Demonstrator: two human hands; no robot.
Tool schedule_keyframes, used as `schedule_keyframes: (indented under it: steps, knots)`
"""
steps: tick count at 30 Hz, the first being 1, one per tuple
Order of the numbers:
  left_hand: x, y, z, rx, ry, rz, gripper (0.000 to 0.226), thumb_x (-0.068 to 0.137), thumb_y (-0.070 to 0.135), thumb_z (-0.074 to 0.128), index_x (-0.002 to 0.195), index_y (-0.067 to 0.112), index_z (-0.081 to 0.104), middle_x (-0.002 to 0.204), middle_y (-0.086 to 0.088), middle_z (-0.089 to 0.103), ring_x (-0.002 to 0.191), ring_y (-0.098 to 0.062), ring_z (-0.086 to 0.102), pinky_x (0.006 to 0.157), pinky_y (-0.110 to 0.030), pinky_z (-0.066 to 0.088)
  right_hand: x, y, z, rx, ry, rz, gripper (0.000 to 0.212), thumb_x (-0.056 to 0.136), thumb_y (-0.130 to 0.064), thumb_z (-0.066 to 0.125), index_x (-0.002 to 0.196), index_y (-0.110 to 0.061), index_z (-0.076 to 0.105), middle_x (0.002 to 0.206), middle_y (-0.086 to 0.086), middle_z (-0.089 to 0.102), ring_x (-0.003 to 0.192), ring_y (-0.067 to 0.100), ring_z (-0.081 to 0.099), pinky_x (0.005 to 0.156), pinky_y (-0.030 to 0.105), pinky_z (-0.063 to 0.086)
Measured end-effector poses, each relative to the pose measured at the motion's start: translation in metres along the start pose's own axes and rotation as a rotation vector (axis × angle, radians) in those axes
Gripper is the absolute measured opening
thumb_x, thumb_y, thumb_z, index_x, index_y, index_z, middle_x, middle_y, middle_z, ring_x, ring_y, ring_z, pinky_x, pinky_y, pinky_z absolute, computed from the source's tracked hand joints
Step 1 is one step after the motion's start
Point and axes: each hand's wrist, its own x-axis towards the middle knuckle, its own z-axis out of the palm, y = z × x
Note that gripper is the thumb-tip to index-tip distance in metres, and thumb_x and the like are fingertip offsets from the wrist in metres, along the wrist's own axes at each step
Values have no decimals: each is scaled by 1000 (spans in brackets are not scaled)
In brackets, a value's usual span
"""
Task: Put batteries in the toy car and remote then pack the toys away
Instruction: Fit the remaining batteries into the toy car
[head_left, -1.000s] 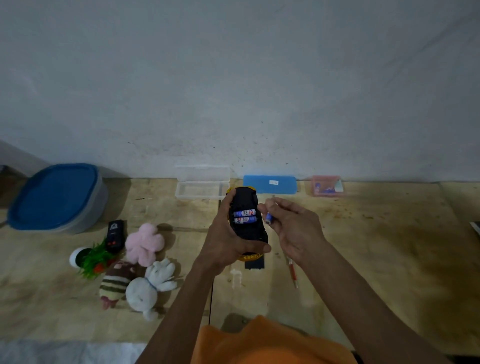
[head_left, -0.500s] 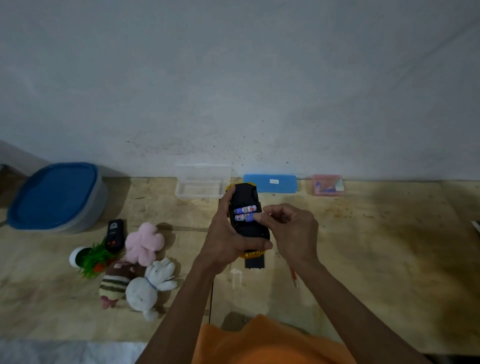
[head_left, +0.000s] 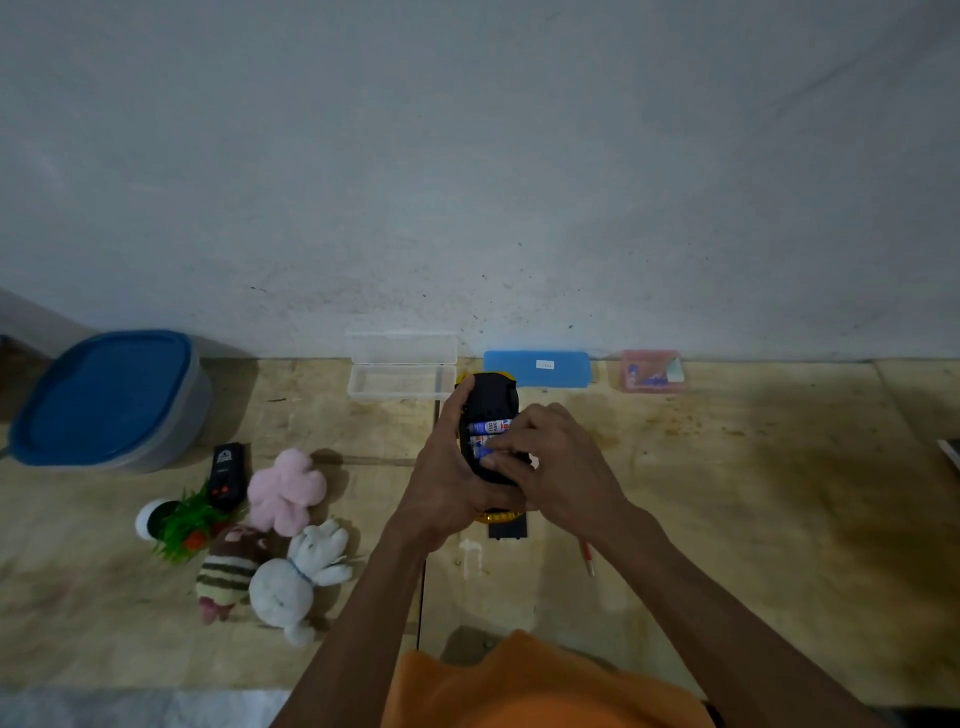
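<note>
Centrally, the left hand (head_left: 451, 480) grips the upturned toy car (head_left: 488, 400), fingers curled round it, while the right hand (head_left: 558, 467) fingertips (head_left: 491, 460) press a battery (head_left: 482, 442) into its bay, right of the pink plush (head_left: 284, 491).

Dim, cool, even light; soft wide-angle frame.

Wall (head_left: 467, 156) evenly grey, no glare. Blue-lidded tub (head_left: 111, 400) throws a soft shadow rightward onto the floor (head_left: 779, 493); plush toys (head_left: 285, 540) shadow right too, so the source sits left. Floor darkens toward the right edge. Floor-wall line bows slightly at the sides. Battery labels on the toy car (head_left: 488, 410) are blurred; bottom left corner smeared.
</note>
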Motion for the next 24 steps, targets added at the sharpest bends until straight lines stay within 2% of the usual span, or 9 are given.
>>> schedule_keyframes:
  steps: [5,7,10,12,14,17,19,22,24]
  knots:
    - [-3,-3,0,32,-18,1,131,55,-12,91,157,30,20,138,27,48,116,7,59,93,-28,57,5,-7,-6,-119,-173,30,24,93,-42,61,108,-23,64,109,-7,51,101,11,40,77,31,46]
    - [-5,-3,1,51,-33,0,133,54,-9,94,157,30,19,142,28,43,120,10,55,97,-27,55,8,-8,-8,-156,-236,19,24,94,-43,58,108,-23,61,111,-6,49,103,11,39,80,31,46]
    - [-5,-3,2,80,-37,2,138,50,5,99,158,32,18,154,19,37,135,-1,46,107,-34,49,11,-8,-8,-232,-274,-59,23,97,-41,54,106,-20,60,110,-3,49,103,13,38,81,32,45]
    - [-5,-3,2,91,-37,5,139,49,5,100,158,31,18,155,17,36,138,-4,43,109,-34,47,11,-8,-10,-258,-228,-147,14,96,-30,60,102,-17,62,105,1,54,100,16,42,77,33,47]
    - [-4,-2,2,93,-39,10,138,48,2,99,157,30,19,151,19,38,138,-3,43,107,-31,48,12,-7,-12,-276,-162,-235,5,92,-17,66,96,-14,65,97,3,59,93,18,43,71,35,48]
    - [-4,-2,0,51,-32,4,133,52,-8,95,156,29,21,147,19,41,128,6,50,94,-19,53,11,-10,-15,-208,-266,-167,9,99,-25,57,99,-17,62,102,0,54,96,16,41,78,33,44]
    - [-3,-2,-2,29,-31,-1,133,54,-11,93,157,31,21,148,15,42,120,3,58,88,-22,57,9,-12,-16,-135,-307,-100,16,99,-33,54,97,-19,61,102,-3,53,96,12,40,78,28,41]
    - [-3,0,-2,12,-43,-10,136,51,-12,93,157,34,20,144,15,48,119,-5,62,92,-36,59,7,-15,-18,-24,-287,-10,13,96,-31,58,105,-22,58,105,-5,55,98,11,43,80,33,45]
    - [-4,2,-2,8,-57,-11,137,51,-12,93,157,34,19,144,18,47,122,-6,60,92,-36,58,9,-14,-18,-40,-295,-1,20,96,-33,59,113,-23,61,105,-5,56,100,11,42,81,34,46]
